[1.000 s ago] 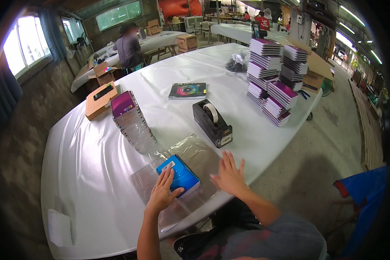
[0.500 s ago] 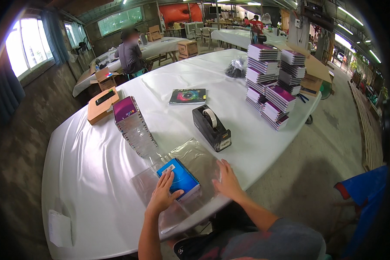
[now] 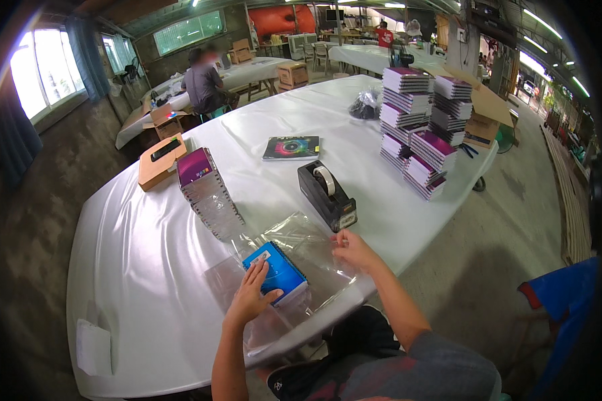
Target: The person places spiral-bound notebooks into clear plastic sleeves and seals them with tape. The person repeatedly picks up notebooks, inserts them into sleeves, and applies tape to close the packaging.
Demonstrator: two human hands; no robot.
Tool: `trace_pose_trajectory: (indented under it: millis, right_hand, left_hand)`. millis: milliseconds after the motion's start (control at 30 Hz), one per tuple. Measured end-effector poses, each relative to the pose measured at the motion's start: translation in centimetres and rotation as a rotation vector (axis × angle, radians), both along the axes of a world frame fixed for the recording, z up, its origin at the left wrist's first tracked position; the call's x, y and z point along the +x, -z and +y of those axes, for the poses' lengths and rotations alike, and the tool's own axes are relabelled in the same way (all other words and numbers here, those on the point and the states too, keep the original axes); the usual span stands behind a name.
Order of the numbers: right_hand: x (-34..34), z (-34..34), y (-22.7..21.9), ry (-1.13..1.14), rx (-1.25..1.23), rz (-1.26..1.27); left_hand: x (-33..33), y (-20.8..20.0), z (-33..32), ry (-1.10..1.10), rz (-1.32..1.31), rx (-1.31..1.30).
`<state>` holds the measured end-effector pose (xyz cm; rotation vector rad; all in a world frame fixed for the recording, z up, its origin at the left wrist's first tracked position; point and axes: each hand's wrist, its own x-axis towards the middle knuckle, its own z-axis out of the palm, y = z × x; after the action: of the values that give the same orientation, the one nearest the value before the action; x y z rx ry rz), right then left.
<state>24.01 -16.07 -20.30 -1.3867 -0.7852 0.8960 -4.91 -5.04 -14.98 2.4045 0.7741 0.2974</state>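
Note:
A blue spiral-bound notebook (image 3: 284, 275) lies on a sheet of clear plastic film (image 3: 321, 294) near the table's front edge. Flat on its cover rests my left hand (image 3: 251, 294), fingers stretched out. My right hand (image 3: 353, 250) pinches the film at its right side, just below the tape dispenser (image 3: 328, 197), and a bit of the film is raised there. The black dispenser carries a roll of clear tape. Left of it stands a tall stack of notebooks with purple covers (image 3: 195, 166), seemingly wrapped in clear plastic.
Taller stacks of notebooks (image 3: 408, 100) stand at the table's far right, beside a cardboard box (image 3: 481, 127). A dark notebook (image 3: 291, 148) lies mid-table. A phone (image 3: 165, 150) rests on a brown box (image 3: 150, 172) at left. Another person (image 3: 204, 83) sits at a farther table.
My right hand has gone from spread fingers to a pinch on the film and moved slightly up. My left hand stays on the blue notebook.

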Motion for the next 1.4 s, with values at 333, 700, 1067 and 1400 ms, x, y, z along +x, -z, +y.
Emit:
trace_pose_trajectory:
  millis: [333, 700, 1067, 1400]
  right_hand:
    - [0.2, 1.3, -2.4, 0.099, -0.205, -0.6]
    - [-1.8, 0.5, -4.5, 0.098, -0.457, -0.906]
    - [-2.1, 0.6, -2.2, 0.093, -0.293, -1.081]
    - [-1.3, 0.5, -1.3, 0.07, -0.131, -0.474]
  left_hand:
    - [-0.1, -0.2, 0.0, 0.011, -0.004, -0.013]
    - [-0.2, 0.0, 0.1, 0.004, 0.007, -0.008]
    - [-0.2, 0.0, 0.1, 0.014, -0.015, -0.017]
    - [-0.3, 0.0, 0.1, 0.025, -0.024, 0.007]
